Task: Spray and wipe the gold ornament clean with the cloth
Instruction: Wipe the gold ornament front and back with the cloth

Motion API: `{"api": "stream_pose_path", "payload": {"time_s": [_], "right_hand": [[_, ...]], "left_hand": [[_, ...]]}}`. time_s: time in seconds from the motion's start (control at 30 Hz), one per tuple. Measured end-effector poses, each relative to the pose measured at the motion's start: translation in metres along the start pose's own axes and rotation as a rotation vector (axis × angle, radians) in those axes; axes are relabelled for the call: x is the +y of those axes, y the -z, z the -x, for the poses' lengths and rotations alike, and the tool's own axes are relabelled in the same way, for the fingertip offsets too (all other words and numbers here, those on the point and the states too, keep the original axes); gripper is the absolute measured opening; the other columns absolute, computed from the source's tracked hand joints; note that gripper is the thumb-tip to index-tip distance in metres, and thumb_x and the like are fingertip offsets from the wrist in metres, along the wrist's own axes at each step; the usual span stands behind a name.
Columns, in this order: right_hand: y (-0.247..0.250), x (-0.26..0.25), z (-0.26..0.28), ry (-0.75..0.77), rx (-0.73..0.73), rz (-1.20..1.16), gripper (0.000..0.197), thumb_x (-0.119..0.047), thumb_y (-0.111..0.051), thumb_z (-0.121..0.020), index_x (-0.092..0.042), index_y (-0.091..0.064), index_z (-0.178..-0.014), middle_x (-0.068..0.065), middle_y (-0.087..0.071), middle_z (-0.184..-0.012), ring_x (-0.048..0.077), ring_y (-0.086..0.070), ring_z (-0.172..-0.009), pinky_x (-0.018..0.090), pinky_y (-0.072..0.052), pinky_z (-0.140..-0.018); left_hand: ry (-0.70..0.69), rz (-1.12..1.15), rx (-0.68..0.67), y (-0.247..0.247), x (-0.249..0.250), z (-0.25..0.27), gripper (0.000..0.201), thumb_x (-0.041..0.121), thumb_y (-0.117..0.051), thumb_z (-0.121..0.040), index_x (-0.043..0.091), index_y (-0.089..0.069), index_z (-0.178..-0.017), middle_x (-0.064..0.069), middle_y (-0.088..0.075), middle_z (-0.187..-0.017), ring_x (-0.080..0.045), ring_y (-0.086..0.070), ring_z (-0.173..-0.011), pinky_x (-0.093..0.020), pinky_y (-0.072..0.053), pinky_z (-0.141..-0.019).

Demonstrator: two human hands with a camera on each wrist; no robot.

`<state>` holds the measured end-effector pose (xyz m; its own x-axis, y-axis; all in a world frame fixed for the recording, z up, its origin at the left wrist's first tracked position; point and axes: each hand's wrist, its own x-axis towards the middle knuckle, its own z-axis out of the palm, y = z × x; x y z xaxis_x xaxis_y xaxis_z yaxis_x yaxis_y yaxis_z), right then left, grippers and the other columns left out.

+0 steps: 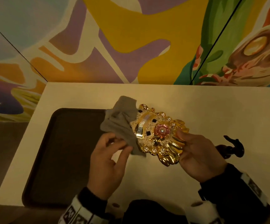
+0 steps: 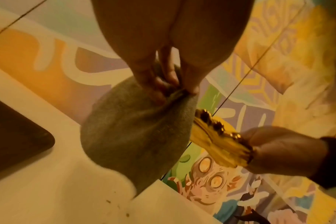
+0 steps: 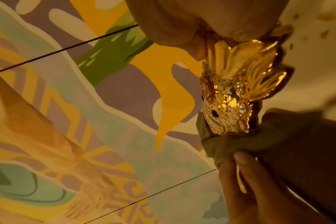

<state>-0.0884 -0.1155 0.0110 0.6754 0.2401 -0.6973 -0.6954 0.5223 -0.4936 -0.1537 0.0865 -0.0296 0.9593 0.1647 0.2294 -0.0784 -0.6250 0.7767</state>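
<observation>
The right hand (image 1: 200, 156) pinches the ornate gold ornament with a pink flower (image 1: 159, 135) by its edge above the cream surface (image 1: 211, 107); the left hand's (image 1: 108, 160) fingers are clamped on the grey cloth (image 1: 121, 125), which touches its far end. Best to work the cloth into the crevices while holding the ornament steady.

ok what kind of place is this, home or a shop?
Hard to say; probably a cafe or staged booth, not a home. A cream table butts against a bright cartoon mural, with a dark serving tray on it.
</observation>
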Motion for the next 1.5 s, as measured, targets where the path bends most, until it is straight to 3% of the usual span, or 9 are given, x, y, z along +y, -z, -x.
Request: {"api": "stream_pose_path", "payload": {"time_s": [0.13,0.23,0.4,0.6,0.73,0.97,1.13,1.4,1.5], "right_hand": [[-0.008,0.002,0.002,0.028,-0.006,-0.043,0.031,-0.012,-0.043,-0.100,0.002,-0.054,-0.125,0.017,-0.075,-0.095,0.028,-0.075,-0.071,0.033,-0.059,-0.049],[-0.008,0.005,0.003,0.059,-0.029,-0.064,0.028,-0.010,-0.044,-0.100,0.003,-0.057,-0.120,0.015,-0.074,-0.095,0.025,-0.074,-0.070,0.024,-0.055,-0.043],[-0.008,0.009,0.004,0.087,0.005,-0.112,0.020,-0.009,-0.045,-0.100,0.001,-0.061,-0.104,0.009,-0.076,-0.073,0.019,-0.073,-0.056,0.018,-0.050,-0.038],[-0.007,0.012,-0.002,0.058,0.054,-0.186,0.028,-0.017,-0.045,-0.101,0.005,-0.060,-0.110,0.010,-0.073,-0.069,0.016,-0.069,-0.050,0.020,-0.050,-0.040],[-0.011,0.017,-0.004,-0.096,0.024,-0.186,0.053,-0.036,-0.045,-0.097,0.011,-0.069,-0.104,0.024,-0.073,-0.085,0.032,-0.072,-0.069,0.034,-0.059,-0.047],[0.000,0.013,-0.001,-0.030,-0.034,-0.224,0.075,-0.065,-0.025,-0.094,-0.008,-0.055,-0.133,0.017,-0.066,-0.126,0.032,-0.065,-0.112,0.039,-0.055,-0.083],[-0.007,0.010,0.005,0.000,-0.086,-0.220,0.081,-0.070,-0.023,-0.090,-0.007,-0.062,-0.122,0.016,-0.071,-0.116,0.029,-0.073,-0.097,0.036,-0.062,-0.069],[-0.016,0.013,0.014,-0.022,-0.138,-0.129,0.092,-0.074,-0.025,-0.083,0.001,-0.073,-0.106,0.023,-0.072,-0.109,0.030,-0.072,-0.097,0.038,-0.059,-0.078],[-0.012,0.016,0.018,0.084,-0.137,0.004,0.095,-0.068,-0.021,-0.087,0.010,-0.049,-0.133,0.024,-0.066,-0.116,0.015,-0.070,-0.103,0.027,-0.057,-0.082]], "left_hand": [[0.140,-0.002,0.133,-0.010,0.008,-0.012,0.014,0.006,-0.078,-0.077,0.014,-0.069,-0.084,0.000,-0.052,-0.109,0.024,-0.046,-0.100,0.005,-0.040,-0.078],[0.326,0.139,0.140,-0.010,0.000,-0.020,0.006,0.014,-0.073,-0.083,0.011,-0.068,-0.084,-0.002,-0.065,-0.097,0.002,-0.062,-0.086,-0.019,-0.054,-0.074],[0.413,0.024,0.096,0.012,0.002,-0.026,0.007,0.016,-0.065,-0.090,0.023,-0.063,-0.091,0.013,-0.064,-0.088,0.003,-0.058,-0.078,-0.015,-0.047,-0.066],[-0.055,0.199,-0.145,0.024,0.031,-0.005,0.012,0.026,-0.059,-0.088,0.030,-0.069,-0.094,0.020,-0.068,-0.096,0.002,-0.065,-0.088,-0.007,-0.049,-0.075],[-0.468,-0.144,-0.464,-0.027,0.033,0.022,0.030,0.026,-0.056,-0.087,0.025,-0.063,-0.116,0.005,-0.060,-0.127,-0.011,-0.054,-0.119,-0.025,-0.044,-0.101],[-0.435,-0.366,-0.643,-0.045,0.021,0.045,0.053,0.035,-0.075,-0.068,0.014,-0.068,-0.116,-0.005,-0.050,-0.130,-0.014,-0.057,-0.120,-0.026,-0.040,-0.106],[-0.489,-0.463,-0.545,-0.042,0.036,0.033,0.055,0.029,-0.050,-0.075,0.009,-0.055,-0.126,-0.012,-0.062,-0.133,-0.024,-0.043,-0.131,-0.037,-0.013,-0.119],[-0.459,-0.437,-0.570,-0.032,0.061,0.017,0.053,0.031,-0.047,-0.079,0.007,-0.065,-0.122,-0.012,-0.065,-0.129,-0.024,-0.046,-0.129,-0.037,-0.015,-0.119],[-0.364,-0.418,-0.552,-0.021,0.083,0.004,0.062,0.034,-0.052,-0.077,0.008,-0.058,-0.133,-0.007,-0.055,-0.141,-0.019,-0.042,-0.139,-0.041,-0.015,-0.123]]}}
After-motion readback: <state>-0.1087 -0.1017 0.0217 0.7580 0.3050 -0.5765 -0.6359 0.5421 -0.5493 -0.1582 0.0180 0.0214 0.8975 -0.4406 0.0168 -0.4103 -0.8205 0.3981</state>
